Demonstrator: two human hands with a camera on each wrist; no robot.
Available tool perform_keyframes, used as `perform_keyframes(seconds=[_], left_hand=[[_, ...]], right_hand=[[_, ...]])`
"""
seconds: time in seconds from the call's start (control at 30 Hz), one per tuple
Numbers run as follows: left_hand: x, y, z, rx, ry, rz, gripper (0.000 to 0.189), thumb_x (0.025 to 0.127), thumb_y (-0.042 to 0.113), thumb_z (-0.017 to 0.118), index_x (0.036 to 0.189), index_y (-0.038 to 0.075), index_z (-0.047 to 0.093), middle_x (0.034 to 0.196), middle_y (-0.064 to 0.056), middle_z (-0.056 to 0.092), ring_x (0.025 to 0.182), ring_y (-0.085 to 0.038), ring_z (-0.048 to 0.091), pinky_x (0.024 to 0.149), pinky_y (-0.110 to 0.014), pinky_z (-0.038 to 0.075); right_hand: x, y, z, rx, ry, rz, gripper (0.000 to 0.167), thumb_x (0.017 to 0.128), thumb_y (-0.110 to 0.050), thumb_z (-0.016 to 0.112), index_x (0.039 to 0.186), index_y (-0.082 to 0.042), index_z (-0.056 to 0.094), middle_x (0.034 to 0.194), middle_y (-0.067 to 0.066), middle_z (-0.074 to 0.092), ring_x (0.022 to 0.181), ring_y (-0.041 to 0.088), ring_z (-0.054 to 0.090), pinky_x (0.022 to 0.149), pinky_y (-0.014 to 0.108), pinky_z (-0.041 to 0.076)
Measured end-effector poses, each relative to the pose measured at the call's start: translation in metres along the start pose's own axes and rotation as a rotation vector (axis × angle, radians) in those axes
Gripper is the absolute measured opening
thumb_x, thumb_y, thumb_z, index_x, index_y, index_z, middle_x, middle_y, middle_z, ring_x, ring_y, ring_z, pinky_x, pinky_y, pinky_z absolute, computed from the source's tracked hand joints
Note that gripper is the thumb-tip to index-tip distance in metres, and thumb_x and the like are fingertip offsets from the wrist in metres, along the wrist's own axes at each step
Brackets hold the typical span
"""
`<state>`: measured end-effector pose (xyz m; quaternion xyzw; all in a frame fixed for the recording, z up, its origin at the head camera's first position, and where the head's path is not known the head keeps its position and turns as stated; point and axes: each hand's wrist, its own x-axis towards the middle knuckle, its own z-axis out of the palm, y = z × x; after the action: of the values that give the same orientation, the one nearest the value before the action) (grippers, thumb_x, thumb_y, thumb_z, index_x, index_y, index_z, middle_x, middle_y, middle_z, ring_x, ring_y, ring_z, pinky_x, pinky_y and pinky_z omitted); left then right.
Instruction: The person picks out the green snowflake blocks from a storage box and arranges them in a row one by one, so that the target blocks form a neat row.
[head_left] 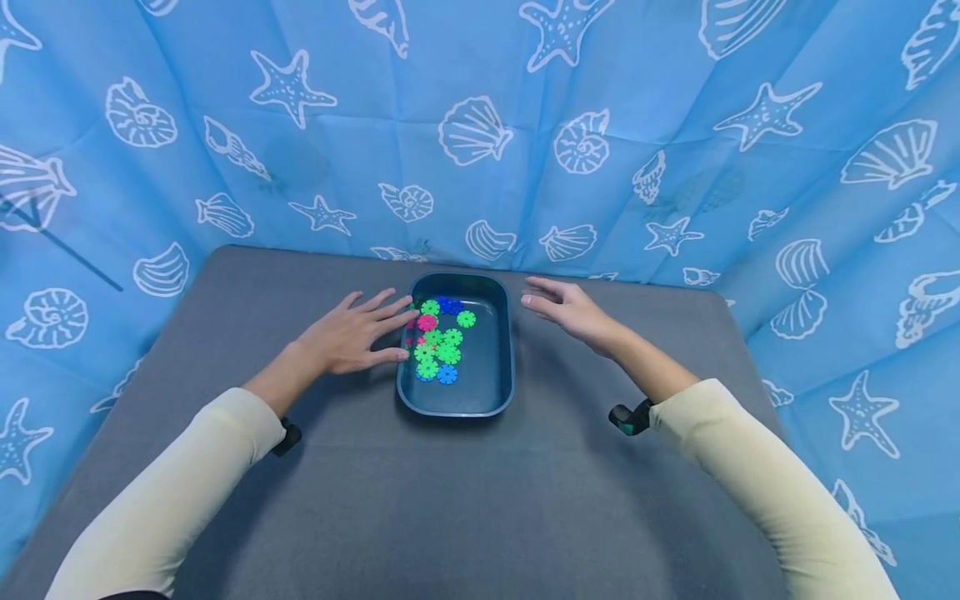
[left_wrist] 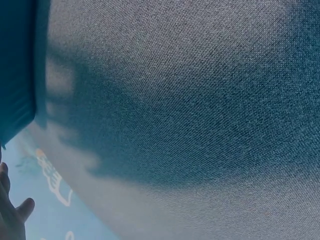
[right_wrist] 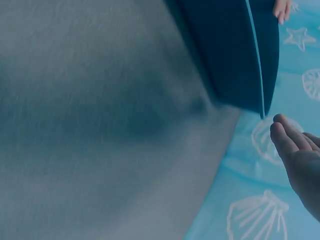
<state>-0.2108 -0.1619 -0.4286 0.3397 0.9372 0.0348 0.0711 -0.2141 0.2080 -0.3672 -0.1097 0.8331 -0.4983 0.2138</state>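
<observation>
A grey cloth-covered tabletop (head_left: 480, 517) spreads out in front of the person. Nearest are two cream sleeves (head_left: 757, 475), with a dark strap (head_left: 631, 418) showing at each wrist. Beyond them the hands reach in from either side of a dark blue rectangular tray (head_left: 459, 414) with rounded corners. The left hand (head_left: 352, 337) is spread, its fingertips at the tray's left rim; whether they touch it, I cannot tell. The right hand (head_left: 570, 310) holds nothing, its fingers extended close together just beside the right rim, apart from it. Inside the tray, notched discs lie mostly along the left side: a light blue disc (head_left: 447, 375) nearest, then a cluster of green discs (head_left: 449, 354), pink discs (head_left: 427, 322) by the left wall, and dark blue discs (head_left: 452, 307) towards the far end. Behind the tabletop hangs a blue curtain (head_left: 450, 50) printed with white shells and starfish.
</observation>
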Motion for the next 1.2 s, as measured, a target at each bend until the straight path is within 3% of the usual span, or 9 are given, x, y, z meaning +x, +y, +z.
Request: perform_keyframes(seconds=[0.2,0.37,0.6,0.93,1.2], left_hand=[[0.001,-0.002,-0.003,0.042,0.017,0.033,0.077,0.096,0.064,0.049,0.158,0.022,0.032,0.164,-0.006,0.023,0.152,-0.032,0.013,0.115,-0.067,0.01],[0.001,-0.001,-0.005,0.059,0.019,0.034,0.077,0.095,0.064,0.05,0.157,0.021,0.034,0.164,-0.006,0.025,0.151,-0.033,0.016,0.114,-0.068,0.014],[0.001,0.001,-0.006,0.047,0.001,0.014,0.078,0.095,0.066,0.049,0.157,0.023,0.032,0.164,-0.005,0.023,0.152,-0.032,0.014,0.114,-0.068,0.015],[0.0,0.002,-0.005,0.033,0.0,0.012,0.078,0.095,0.065,0.049,0.158,0.023,0.031,0.165,-0.004,0.022,0.152,-0.031,0.012,0.114,-0.068,0.014],[0.001,0.0,-0.003,0.031,0.006,0.019,0.079,0.095,0.066,0.048,0.158,0.021,0.031,0.164,-0.006,0.022,0.152,-0.032,0.012,0.113,-0.069,0.014]], right_hand=[[0.012,-0.009,0.021,0.16,-0.135,0.056,0.061,0.105,-0.027,0.052,0.153,0.003,0.029,0.147,0.028,0.045,0.132,0.035,0.051,0.109,0.046,0.04],[0.023,-0.018,0.036,0.255,-0.258,0.187,0.059,0.106,-0.027,0.049,0.152,0.004,0.029,0.144,0.034,0.045,0.13,0.038,0.052,0.108,0.049,0.041],[0.038,-0.024,0.055,0.284,-0.285,0.322,0.059,0.105,-0.027,0.051,0.152,0.002,0.03,0.143,0.033,0.046,0.13,0.04,0.052,0.108,0.049,0.041],[0.051,-0.025,0.073,0.262,-0.326,0.392,0.068,0.104,-0.031,0.053,0.156,-0.001,0.022,0.14,0.031,0.051,0.13,0.039,0.053,0.107,0.048,0.042],[0.056,-0.025,0.084,0.247,-0.322,0.423,0.068,0.103,-0.033,0.055,0.154,-0.001,0.025,0.139,0.03,0.053,0.128,0.038,0.054,0.107,0.048,0.043]])
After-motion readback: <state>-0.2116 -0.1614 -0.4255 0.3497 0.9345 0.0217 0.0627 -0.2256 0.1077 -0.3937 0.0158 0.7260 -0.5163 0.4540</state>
